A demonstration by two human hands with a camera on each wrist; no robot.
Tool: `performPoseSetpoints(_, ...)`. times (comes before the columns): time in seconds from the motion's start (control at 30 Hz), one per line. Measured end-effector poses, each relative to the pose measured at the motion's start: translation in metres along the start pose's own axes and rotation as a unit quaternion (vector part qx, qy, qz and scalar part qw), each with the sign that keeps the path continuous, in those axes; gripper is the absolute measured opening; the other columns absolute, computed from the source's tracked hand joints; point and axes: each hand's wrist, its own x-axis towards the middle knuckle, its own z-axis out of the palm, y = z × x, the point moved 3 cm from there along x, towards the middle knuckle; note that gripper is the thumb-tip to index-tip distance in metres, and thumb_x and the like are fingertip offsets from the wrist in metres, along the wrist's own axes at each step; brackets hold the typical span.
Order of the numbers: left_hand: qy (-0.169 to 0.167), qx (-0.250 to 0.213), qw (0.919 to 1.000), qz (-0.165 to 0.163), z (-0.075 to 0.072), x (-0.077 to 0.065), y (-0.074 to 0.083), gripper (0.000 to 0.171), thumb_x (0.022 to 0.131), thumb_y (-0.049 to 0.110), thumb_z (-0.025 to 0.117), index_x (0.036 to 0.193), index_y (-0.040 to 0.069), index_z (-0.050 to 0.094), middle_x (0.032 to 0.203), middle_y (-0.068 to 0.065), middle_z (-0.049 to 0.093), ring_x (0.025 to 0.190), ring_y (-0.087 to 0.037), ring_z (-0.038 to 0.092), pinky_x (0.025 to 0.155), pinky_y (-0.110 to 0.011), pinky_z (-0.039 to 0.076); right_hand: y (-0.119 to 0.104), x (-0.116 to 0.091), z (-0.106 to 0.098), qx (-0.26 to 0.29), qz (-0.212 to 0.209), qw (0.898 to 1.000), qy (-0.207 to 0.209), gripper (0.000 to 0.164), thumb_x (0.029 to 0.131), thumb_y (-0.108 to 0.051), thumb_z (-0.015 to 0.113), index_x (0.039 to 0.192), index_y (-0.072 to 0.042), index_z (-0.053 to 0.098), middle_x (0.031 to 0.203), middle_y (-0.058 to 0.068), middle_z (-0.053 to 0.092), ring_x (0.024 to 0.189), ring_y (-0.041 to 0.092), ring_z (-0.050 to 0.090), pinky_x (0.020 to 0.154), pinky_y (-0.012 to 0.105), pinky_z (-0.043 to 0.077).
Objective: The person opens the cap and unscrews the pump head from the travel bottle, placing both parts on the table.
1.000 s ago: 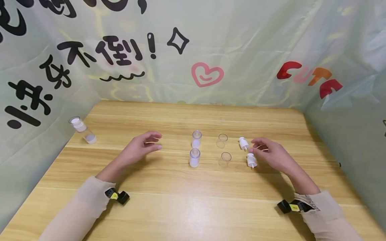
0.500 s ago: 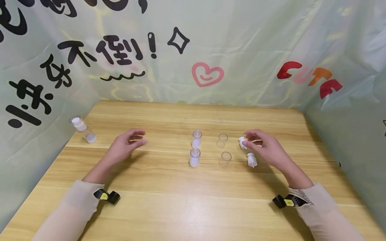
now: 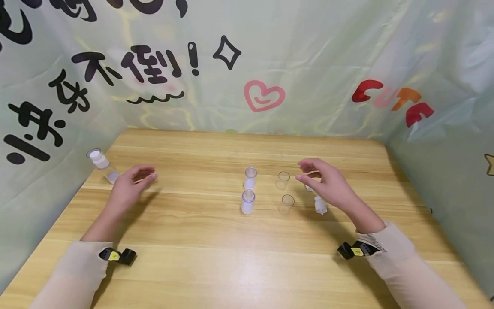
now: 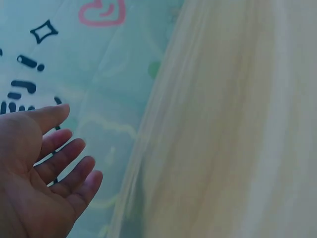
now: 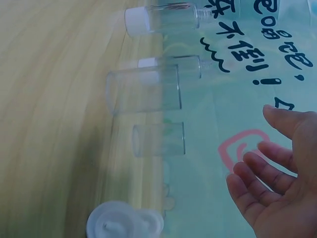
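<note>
In the head view my left hand (image 3: 127,189) hovers with loosely bent fingers in front of a pump bottle (image 3: 98,159) at the far left, partly hiding it. It holds nothing; the left wrist view shows its bare palm and spread fingers. My right hand (image 3: 328,182), also holding nothing, is raised over the right side. Beneath it, a white pump head (image 3: 309,188) is mostly covered, while a second pump head (image 3: 320,205) lies nearer. Two small clear bottles (image 3: 248,207) with white bases stand mid-table. Between them and the pump heads are two transparent caps (image 3: 286,207).
The wooden table (image 3: 247,266) meets a pale printed cloth (image 3: 324,64) at the back and both sides. Both sleeves carry a small black wrist camera (image 3: 126,256). In the right wrist view, clear bottles (image 5: 173,19) stand beyond the transparent caps (image 5: 158,139).
My left hand has moved left, from mid-table toward the pump bottle. My right hand has shifted left and away from me, over the farther pump head. The items on the table keep their places.
</note>
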Motion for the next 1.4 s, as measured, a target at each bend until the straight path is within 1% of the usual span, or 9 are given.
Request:
performPoseSetpoints(0.1,0.021,0.008,0.9997,-0.004,-0.008,-0.004,-0.011,0.055,0.099,0.042,0.056,0.132,-0.001,0.054,0.124,-0.020,0.060,0.112,-0.026,0.057,0.095,-0.034,0.050,-0.003,0.004,0.002,0.009,-0.013,1.000,0.005,0.045,0.094,-0.032,0.068,0.129,-0.006,0.057,0.120,0.010,0.062,0.108,0.030,0.061,0.093,0.046,0.051)
performPoseSetpoints(0.23,0.052,0.034,0.9981,-0.007,-0.019,-0.009,-0.024,0.052,0.099,0.040,0.057,0.129,-0.001,0.057,0.118,-0.019,0.063,0.098,-0.005,0.055,0.076,-0.008,0.046,-0.006,0.008,0.005,0.025,-0.028,0.999,0.009,0.044,0.094,-0.028,0.069,0.128,-0.003,0.058,0.120,0.011,0.062,0.107,0.032,0.061,0.093,0.046,0.051)
performPoseSetpoints(0.37,0.073,0.056,0.9952,-0.033,-0.031,-0.014,-0.032,0.053,0.098,0.045,0.056,0.128,0.001,0.058,0.114,-0.016,0.063,0.091,0.001,0.052,0.072,-0.010,0.046,-0.010,0.010,0.006,0.030,-0.035,0.999,0.008,0.044,0.093,-0.025,0.069,0.129,-0.002,0.057,0.121,0.011,0.061,0.110,0.028,0.059,0.094,0.044,0.051)
performPoseSetpoints(0.57,0.104,0.057,0.9900,-0.077,-0.046,-0.020,-0.044,0.050,0.098,0.046,0.056,0.124,0.003,0.060,0.102,-0.005,0.059,0.084,-0.008,0.050,0.064,-0.017,0.043,-0.017,0.013,0.008,0.029,-0.043,0.999,0.009,0.045,0.093,-0.024,0.070,0.130,-0.003,0.056,0.124,0.009,0.060,0.113,0.025,0.057,0.095,0.046,0.050)
performPoseSetpoints(0.93,0.142,-0.064,0.9769,-0.146,-0.068,-0.016,-0.055,0.020,0.094,0.038,0.065,0.103,0.025,0.053,0.095,0.003,0.049,0.080,-0.008,0.050,0.058,-0.013,0.047,-0.040,0.023,0.010,0.047,-0.058,0.997,0.015,0.044,0.093,-0.023,0.070,0.130,-0.005,0.056,0.125,0.009,0.059,0.114,0.025,0.056,0.096,0.042,0.050)
performPoseSetpoints(1.07,0.167,-0.093,0.9652,-0.179,-0.072,-0.015,-0.058,0.027,0.092,0.035,0.068,0.104,0.026,0.045,0.102,0.005,0.043,0.084,-0.004,0.045,0.060,-0.011,0.047,-0.051,0.029,0.014,0.052,-0.070,0.996,0.017,0.043,0.093,-0.020,0.070,0.130,-0.003,0.056,0.125,0.012,0.059,0.114,0.024,0.056,0.096,0.042,0.049)
performPoseSetpoints(1.17,0.176,-0.097,0.9591,-0.200,-0.074,-0.014,-0.062,0.040,0.091,0.037,0.069,0.118,0.025,0.042,0.118,0.003,0.042,0.100,-0.009,0.043,0.066,-0.010,0.045,-0.060,0.033,0.019,0.060,-0.080,0.995,0.014,0.043,0.093,-0.019,0.070,0.130,-0.002,0.056,0.125,0.012,0.059,0.114,0.023,0.056,0.096,0.042,0.050)
performPoseSetpoints(1.3,0.163,-0.100,0.9575,-0.216,-0.077,-0.011,-0.066,0.073,0.091,0.041,0.067,0.147,0.019,0.024,0.146,-0.010,0.030,0.127,-0.023,0.035,0.083,-0.013,0.041,-0.072,0.038,0.027,0.074,-0.098,0.992,0.013,0.042,0.093,-0.018,0.070,0.129,-0.002,0.056,0.124,0.009,0.060,0.113,0.023,0.056,0.096,0.040,0.050)
performPoseSetpoints(1.4,0.148,-0.114,0.9580,-0.218,-0.078,-0.009,-0.069,0.086,0.093,0.039,0.065,0.155,0.017,0.010,0.156,-0.015,0.018,0.138,-0.026,0.025,0.100,-0.020,0.039,-0.079,0.042,0.033,0.087,-0.106,0.991,0.010,0.041,0.092,-0.016,0.071,0.128,-0.002,0.057,0.123,0.011,0.061,0.112,0.024,0.057,0.096,0.041,0.050)
